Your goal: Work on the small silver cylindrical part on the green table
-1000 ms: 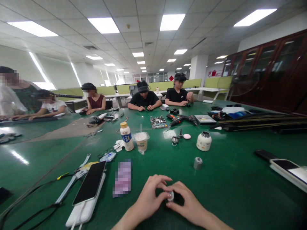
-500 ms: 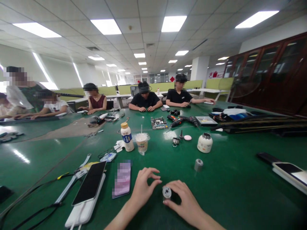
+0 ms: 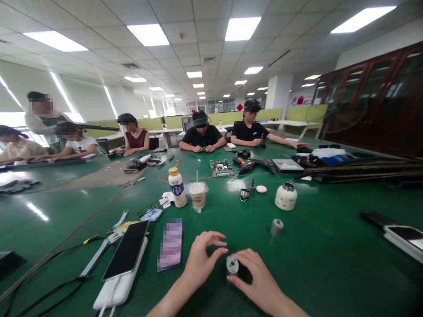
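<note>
My right hand (image 3: 254, 275) grips a small silver metal cylinder (image 3: 232, 266) between thumb and fingers, low over the green table. The cylinder's round top faces up and shows dark holes. Just left of it hovers my left hand (image 3: 205, 253), its fingers curved and apart, with nothing in it. A second, similar metal cylinder (image 3: 277, 227) stands on the table beyond my right hand. Farther back is a white lidless flask (image 3: 286, 196) with a small printed pattern. A phone with a pink screen (image 3: 170, 244) lies left of my left hand.
A milk bottle (image 3: 177, 187) and a plastic drink cup (image 3: 198, 197) stand ahead. Behind them lie a circuit board (image 3: 221, 168) and power drills (image 3: 246, 167). A black-screened phone (image 3: 127, 250) rests on a white power bank at left, among cables. Several people sit across the table.
The view has shifted slightly. My left hand has come a little nearer to the cylinder, which my right hand still holds. A co-worker's arm at the far right reaches farther out.
</note>
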Demonstrator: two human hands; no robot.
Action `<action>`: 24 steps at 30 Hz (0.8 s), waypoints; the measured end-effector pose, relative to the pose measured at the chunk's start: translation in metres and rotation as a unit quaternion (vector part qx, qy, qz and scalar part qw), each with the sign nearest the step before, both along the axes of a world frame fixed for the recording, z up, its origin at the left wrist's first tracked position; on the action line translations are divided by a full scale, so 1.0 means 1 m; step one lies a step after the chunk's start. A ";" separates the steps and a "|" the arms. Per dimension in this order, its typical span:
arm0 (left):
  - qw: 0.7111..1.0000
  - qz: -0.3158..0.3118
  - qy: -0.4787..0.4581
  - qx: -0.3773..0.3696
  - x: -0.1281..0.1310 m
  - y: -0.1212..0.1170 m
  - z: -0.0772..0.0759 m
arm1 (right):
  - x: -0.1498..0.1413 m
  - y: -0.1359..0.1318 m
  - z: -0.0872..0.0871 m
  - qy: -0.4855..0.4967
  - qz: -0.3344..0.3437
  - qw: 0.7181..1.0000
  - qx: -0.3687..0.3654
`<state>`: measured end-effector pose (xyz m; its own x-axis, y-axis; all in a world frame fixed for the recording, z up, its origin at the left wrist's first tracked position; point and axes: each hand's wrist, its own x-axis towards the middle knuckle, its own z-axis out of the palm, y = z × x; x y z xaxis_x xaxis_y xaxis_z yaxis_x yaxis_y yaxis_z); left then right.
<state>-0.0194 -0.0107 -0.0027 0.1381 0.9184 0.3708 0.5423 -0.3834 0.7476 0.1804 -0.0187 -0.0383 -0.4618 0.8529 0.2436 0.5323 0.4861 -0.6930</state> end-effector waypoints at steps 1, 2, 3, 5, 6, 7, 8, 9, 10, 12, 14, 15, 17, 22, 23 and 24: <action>1.000 -0.015 0.001 0.006 0.003 -0.005 0.005 | 0.000 0.000 0.000 0.001 0.000 1.000 0.001; 1.000 -0.027 0.010 0.009 0.006 -0.009 0.009 | 0.000 0.000 -0.001 0.002 0.000 1.000 0.002; 0.999 -0.035 0.019 0.009 0.009 -0.013 0.012 | -0.001 0.000 -0.001 0.004 0.000 1.000 0.003; 0.998 -0.045 0.034 0.001 0.013 -0.018 0.013 | -0.001 0.000 -0.001 0.008 -0.001 1.000 0.007; 0.998 -0.048 0.037 -0.004 0.015 -0.020 0.011 | -0.001 -0.001 -0.001 0.010 0.000 1.000 0.009; 0.998 -0.053 0.038 -0.009 0.015 -0.021 0.010 | -0.001 -0.001 -0.001 0.012 0.001 1.000 0.011; 0.997 -0.059 0.039 -0.012 0.016 -0.021 0.008 | -0.001 -0.001 -0.001 0.013 0.002 1.000 0.012; 0.997 -0.065 0.040 -0.012 0.016 -0.021 0.007 | -0.001 -0.001 -0.001 0.013 0.003 1.000 0.013; 0.997 -0.069 0.041 -0.011 0.016 -0.020 0.006 | -0.001 -0.001 -0.001 0.012 0.004 1.000 0.013; 0.996 -0.073 0.042 -0.008 0.015 -0.019 0.005 | -0.001 -0.001 0.000 0.010 0.006 1.000 0.013; 0.997 -0.070 0.038 -0.007 0.015 -0.018 0.005 | 0.000 -0.001 0.000 0.009 0.006 1.000 0.014; 0.997 -0.067 0.035 -0.007 0.014 -0.018 0.005 | 0.000 -0.001 0.000 0.008 0.006 1.000 0.014; 0.998 -0.061 0.027 -0.015 0.014 -0.017 0.005 | 0.000 0.000 0.000 0.008 0.006 1.000 0.014; 0.995 -0.089 0.017 -0.032 0.013 -0.020 0.006 | 0.000 0.000 -0.002 0.005 0.003 1.000 0.018; 0.994 -0.103 0.019 -0.026 0.013 -0.022 0.008 | 0.000 0.000 -0.002 0.005 0.004 1.000 0.019; 0.993 -0.115 0.022 -0.017 0.012 -0.023 0.009 | 0.000 0.000 -0.002 0.006 0.005 1.000 0.019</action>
